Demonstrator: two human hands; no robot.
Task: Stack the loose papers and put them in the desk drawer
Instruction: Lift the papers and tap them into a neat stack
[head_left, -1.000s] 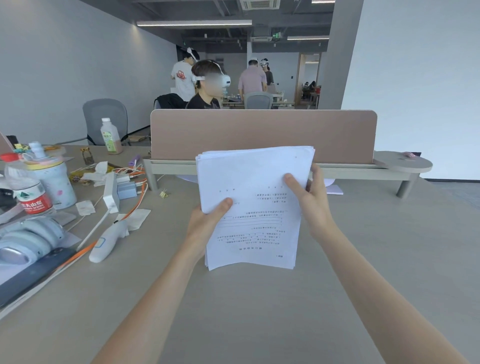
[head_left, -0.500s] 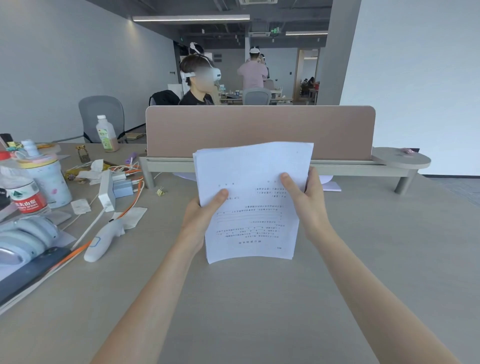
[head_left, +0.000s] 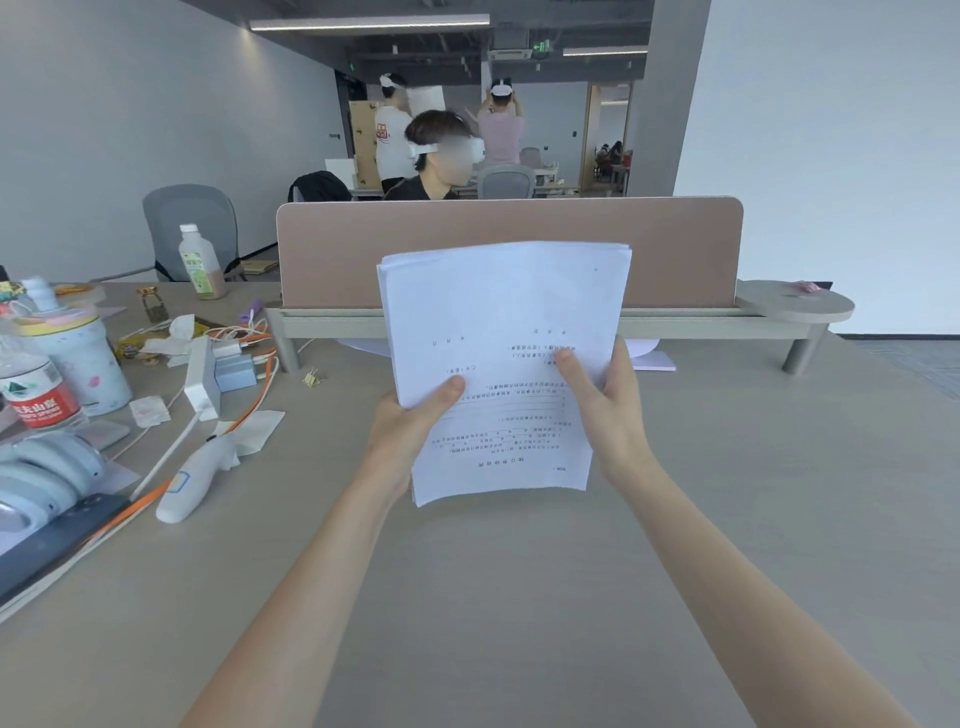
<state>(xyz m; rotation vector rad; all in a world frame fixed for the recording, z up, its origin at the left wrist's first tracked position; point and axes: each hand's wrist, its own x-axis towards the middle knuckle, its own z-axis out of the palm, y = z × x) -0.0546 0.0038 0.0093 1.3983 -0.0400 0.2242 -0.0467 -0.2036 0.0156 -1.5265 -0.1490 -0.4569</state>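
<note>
A stack of white printed papers (head_left: 498, 312) stands nearly upright above the desk (head_left: 519, 597), its lower edge lifted off the surface, text upside down to me. My left hand (head_left: 410, 431) grips its lower left side, thumb on the front sheet. My right hand (head_left: 605, 400) grips the right side, thumb also on the front. The top edges of the sheets are slightly fanned. No drawer is in view.
A pink divider panel (head_left: 675, 249) on a raised shelf (head_left: 727, 322) crosses the desk behind the papers. Clutter fills the left: water bottle (head_left: 36, 395), cup (head_left: 83, 353), power strip with orange cable (head_left: 202, 374), white handheld device (head_left: 197, 473), headphones (head_left: 41, 478). A person sits beyond the divider.
The stack has been raised a little and tilted more upright; both hands keep the same grip. My view has shifted slightly.
</note>
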